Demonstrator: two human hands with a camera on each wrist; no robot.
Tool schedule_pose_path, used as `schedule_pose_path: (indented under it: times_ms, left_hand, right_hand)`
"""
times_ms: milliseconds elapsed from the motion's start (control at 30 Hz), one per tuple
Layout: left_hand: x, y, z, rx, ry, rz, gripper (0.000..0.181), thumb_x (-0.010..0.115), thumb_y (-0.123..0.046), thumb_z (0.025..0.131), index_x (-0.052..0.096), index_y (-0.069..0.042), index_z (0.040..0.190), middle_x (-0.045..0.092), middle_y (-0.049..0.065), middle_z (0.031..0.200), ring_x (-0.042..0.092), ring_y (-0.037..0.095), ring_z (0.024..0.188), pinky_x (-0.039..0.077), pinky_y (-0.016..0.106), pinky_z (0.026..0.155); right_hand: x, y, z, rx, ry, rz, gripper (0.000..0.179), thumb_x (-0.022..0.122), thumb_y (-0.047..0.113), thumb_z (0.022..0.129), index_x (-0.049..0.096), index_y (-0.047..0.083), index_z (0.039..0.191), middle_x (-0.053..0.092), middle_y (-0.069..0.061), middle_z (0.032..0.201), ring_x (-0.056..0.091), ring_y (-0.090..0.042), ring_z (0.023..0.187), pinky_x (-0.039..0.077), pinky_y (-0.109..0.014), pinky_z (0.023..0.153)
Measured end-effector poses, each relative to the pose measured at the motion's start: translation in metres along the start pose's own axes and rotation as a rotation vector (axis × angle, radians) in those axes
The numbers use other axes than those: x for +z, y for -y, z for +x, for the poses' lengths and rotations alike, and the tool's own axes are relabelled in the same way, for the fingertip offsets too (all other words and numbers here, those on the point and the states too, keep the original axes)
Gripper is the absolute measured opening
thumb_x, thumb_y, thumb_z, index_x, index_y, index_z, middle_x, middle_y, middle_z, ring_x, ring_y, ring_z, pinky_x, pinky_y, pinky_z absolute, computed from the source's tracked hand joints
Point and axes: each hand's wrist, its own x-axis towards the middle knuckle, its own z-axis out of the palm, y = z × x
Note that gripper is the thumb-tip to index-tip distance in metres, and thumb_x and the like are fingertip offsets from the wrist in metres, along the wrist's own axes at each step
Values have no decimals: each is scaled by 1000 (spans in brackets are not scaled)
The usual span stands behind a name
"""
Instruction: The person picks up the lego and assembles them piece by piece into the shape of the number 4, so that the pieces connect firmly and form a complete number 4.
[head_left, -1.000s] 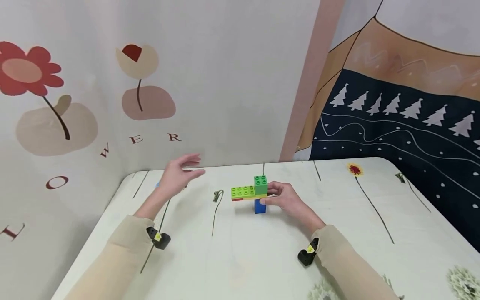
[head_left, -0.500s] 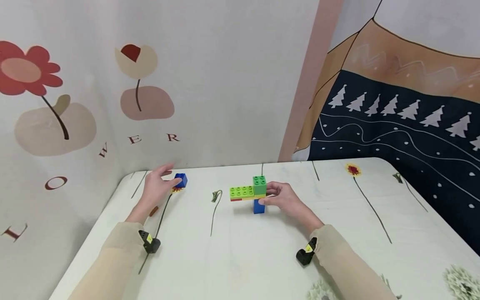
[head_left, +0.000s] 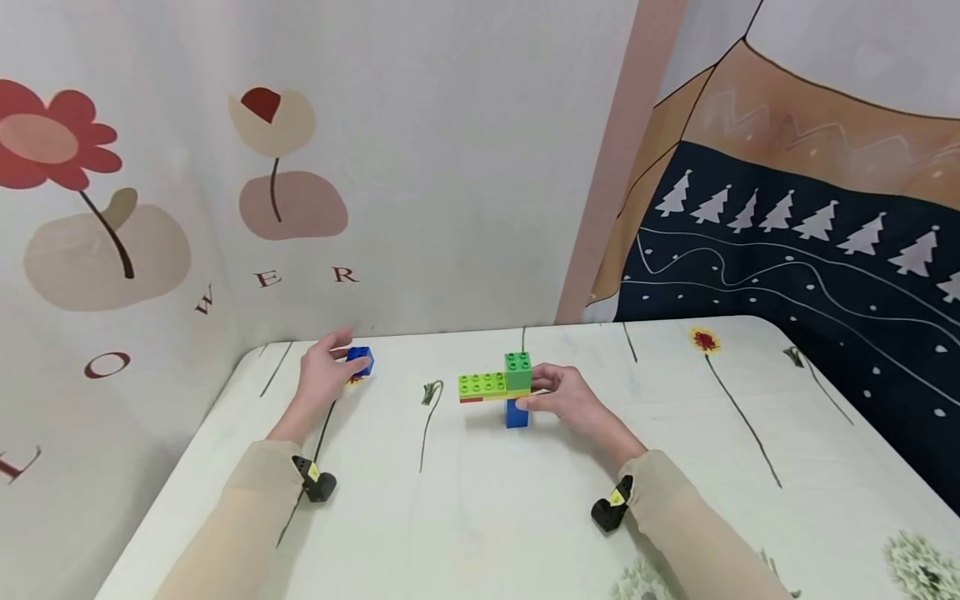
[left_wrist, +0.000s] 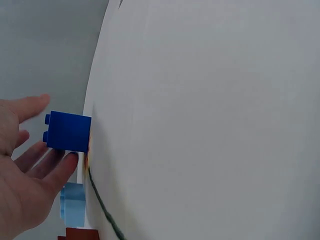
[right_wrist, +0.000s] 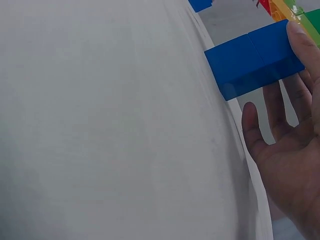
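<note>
A blue toy brick stands on the table near its back left edge. My left hand reaches around it; in the left wrist view the brick sits between the thumb and the other fingers. There a small gap shows beside the thumb, and the brick partly hides the fingertips. At mid-table my right hand holds a toy-brick build upright by its blue column. This build has a lime-green arm reaching left over red and yellow, with a green block on top.
In the left wrist view, a light blue brick and a reddish-brown brick lie beside the left hand, hidden from the head view. Behind the table, with its flower-print cover, stand a pale curtain and a dark tree-patterned cloth.
My left hand drew back left and down to the blue brick, then shifted slightly right, thumb over its face. The blue brick stays in place. The right hand still holds the build.
</note>
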Motion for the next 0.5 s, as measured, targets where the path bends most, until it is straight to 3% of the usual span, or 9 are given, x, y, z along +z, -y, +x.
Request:
schedule_pose_path:
  times_ms: [300,500]
  left_hand:
    - [8,2,3,-68,-36,47,61,72,-8,95,44,8,148,53,34,141,52,46,132,48,53,104]
    - [11,2,2,-69,-51,80,55,71,-9,96,49,11,142,55,35,138,51,48,131,43,56,108]
  right_hand:
    - [0,2,-2,-15,13,-24,36,79,2,88,66,-3,121,73,-13,116,70,-21,105,58,-29,84]
    - [1,4,-5,-37,33,-46,39,78,2,90,64,-1,126,72,-13,119,68,-25,109,58,-30,85]
